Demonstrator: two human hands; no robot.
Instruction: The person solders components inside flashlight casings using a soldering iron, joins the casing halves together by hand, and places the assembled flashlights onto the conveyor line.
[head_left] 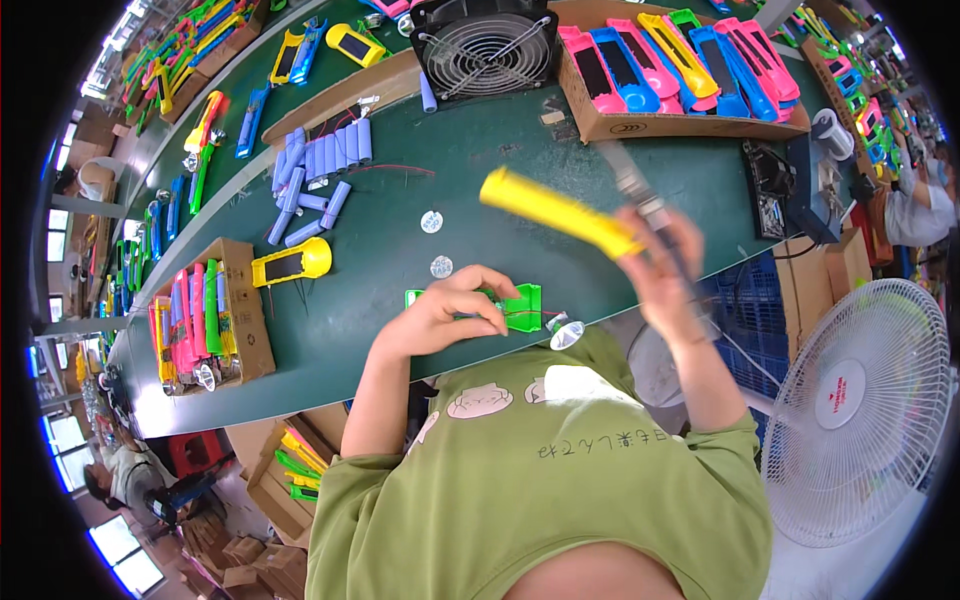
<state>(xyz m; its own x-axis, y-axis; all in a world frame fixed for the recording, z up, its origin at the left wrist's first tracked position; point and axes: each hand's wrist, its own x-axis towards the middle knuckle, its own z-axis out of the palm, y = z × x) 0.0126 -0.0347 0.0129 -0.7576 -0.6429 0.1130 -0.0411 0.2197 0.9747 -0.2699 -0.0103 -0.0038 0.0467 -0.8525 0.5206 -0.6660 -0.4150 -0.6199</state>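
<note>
At the near edge of the table, my left hand is closed over a green flashlight casing, its fingers curled and covering the casing's middle. A thin red wire runs from this casing to a round silver reflector at its right end. Raised to the right, my right hand grips a yellow flashlight casing, blurred by motion and tilted. The same hand also holds a slim tool with a metal shaft and dark handle, which looks like a soldering iron. Two round white stickers lie beyond my left hand.
Purple battery cells lie at the back left, near a yellow casing. Boxes of casings stand at the left and back right. A black extractor fan stands behind; a white fan is at right.
</note>
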